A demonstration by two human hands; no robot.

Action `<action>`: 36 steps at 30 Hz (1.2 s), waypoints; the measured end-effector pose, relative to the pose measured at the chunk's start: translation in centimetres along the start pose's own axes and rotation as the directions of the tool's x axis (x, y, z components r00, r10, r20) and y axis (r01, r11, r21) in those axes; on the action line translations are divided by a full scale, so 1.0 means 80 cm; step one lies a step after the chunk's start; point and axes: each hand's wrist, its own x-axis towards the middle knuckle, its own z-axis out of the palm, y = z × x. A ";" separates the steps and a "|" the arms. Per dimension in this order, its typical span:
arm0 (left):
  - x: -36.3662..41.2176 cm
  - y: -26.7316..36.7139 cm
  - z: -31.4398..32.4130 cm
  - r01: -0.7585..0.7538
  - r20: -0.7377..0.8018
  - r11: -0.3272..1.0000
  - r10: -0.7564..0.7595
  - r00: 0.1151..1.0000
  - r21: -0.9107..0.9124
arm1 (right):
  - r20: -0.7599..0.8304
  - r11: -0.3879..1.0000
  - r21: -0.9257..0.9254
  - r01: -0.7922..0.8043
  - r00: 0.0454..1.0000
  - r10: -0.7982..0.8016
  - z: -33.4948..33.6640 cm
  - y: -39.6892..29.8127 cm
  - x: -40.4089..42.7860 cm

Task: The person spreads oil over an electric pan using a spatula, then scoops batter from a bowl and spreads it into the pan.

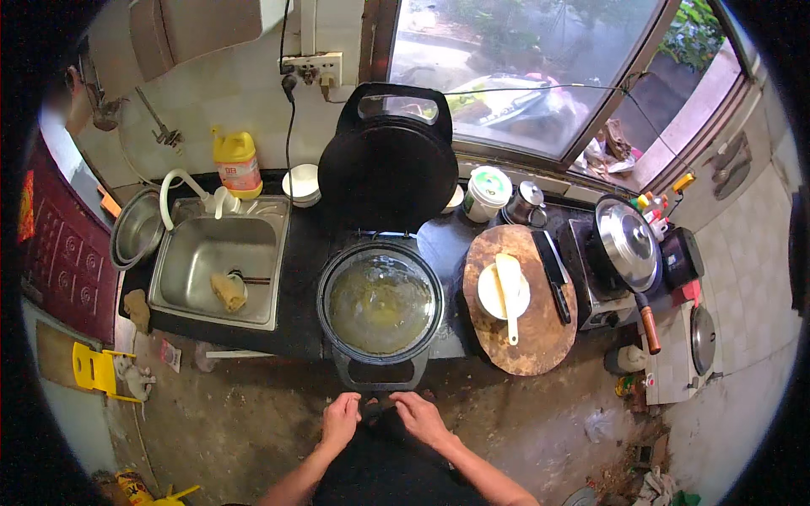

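Both hands are in front of the counter's edge, just below the handle of a black electric griddle (388, 377). My left hand (342, 417) is loosely closed, with nothing visible in it. My right hand (420, 416) is also empty, its curled fingers apart from the thumb. The griddle's round lid (388, 171) stands raised behind the pan. A shiny film of clear, yellowish liquid (378, 305) covers the pan floor. To the right, a spatula (508, 294) lies across a white bowl (490, 291) on a round wooden chopping board (487, 345). A black-handled knife (552, 275) rests along the board's right side.
On the left is a steel sink (183, 253) holding a loofah-like scrubber (226, 292). A lidded wok (626, 243) sits on the gas stove (585, 303) at right, its wooden handle jutting forward. A small cat (133, 378) is by a yellow chair (95, 369).
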 end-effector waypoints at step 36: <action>0.041 -0.009 0.044 0.362 0.081 0.542 -0.473 0.877 -0.758 | 0.181 0.774 0.356 -0.523 0.852 0.491 -0.009 0.066 0.036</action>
